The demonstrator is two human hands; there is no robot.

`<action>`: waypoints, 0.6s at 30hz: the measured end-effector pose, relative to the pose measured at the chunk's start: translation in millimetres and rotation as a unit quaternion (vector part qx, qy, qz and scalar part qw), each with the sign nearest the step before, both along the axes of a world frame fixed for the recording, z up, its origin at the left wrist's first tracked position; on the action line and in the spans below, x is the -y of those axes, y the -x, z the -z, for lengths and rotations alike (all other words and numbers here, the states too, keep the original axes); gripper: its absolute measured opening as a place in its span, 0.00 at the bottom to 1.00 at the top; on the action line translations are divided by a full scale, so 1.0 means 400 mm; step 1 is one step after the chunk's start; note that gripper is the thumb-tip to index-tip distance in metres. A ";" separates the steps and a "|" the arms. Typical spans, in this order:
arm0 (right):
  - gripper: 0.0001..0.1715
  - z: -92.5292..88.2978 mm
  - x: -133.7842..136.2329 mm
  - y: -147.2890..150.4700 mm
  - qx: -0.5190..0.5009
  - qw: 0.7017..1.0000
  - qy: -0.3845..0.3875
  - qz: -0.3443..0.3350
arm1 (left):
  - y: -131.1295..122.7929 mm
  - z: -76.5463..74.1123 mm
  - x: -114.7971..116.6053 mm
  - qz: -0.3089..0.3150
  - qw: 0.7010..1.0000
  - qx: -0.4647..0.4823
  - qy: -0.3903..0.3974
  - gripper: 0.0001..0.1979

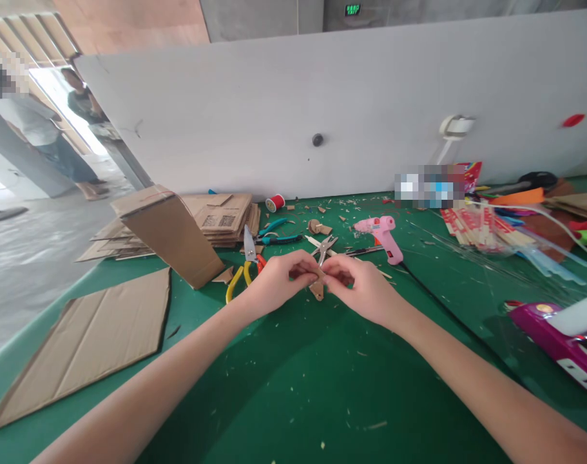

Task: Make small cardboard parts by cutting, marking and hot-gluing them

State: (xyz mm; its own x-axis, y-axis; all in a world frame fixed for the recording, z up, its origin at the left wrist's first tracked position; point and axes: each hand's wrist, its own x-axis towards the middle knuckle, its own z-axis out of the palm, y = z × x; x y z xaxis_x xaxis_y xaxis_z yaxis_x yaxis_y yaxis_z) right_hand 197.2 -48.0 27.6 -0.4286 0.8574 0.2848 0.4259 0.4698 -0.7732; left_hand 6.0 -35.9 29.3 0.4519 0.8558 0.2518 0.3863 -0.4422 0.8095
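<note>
Near the middle of the view, both hands meet over a small brown cardboard piece (317, 290). My left hand (288, 277) pinches it from the left with thumb and fingers. From the right, my right hand (354, 280) pinches the same piece, its fingertips almost touching the left ones. The lower end of the piece hangs below the fingertips. Just beyond the fingers lie metal pliers (326, 245), partly hidden by the hands. Scissors with yellow handles (234, 283) rest left of my left hand, beside a red-orange handle.
A pink glue gun (388, 240) with a black cord lies right of the hands. Cardboard sheets (225, 219), a folded cardboard form (172, 232) and a flat sheet (104, 335) are at the left. A purple device (554, 341) sits far right. Two people stand at the far left.
</note>
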 end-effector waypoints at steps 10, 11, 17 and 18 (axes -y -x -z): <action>0.12 0.012 0.010 0.002 0.116 0.990 -0.074 0.023 | 0.017 -0.004 -0.011 0.037 0.996 -0.087 -0.004 0.15; 0.12 0.013 0.008 0.002 0.108 0.992 -0.062 0.022 | 0.017 -0.004 -0.008 0.034 0.994 -0.104 -0.020 0.15; 0.17 0.020 0.005 -0.011 0.128 0.991 0.023 0.040 | 0.023 -0.011 -0.001 0.012 0.981 -0.172 -0.084 0.11; 0.25 0.023 0.007 -0.011 0.149 0.987 0.025 0.057 | 0.028 -0.014 -0.004 0.007 0.980 -0.178 -0.090 0.11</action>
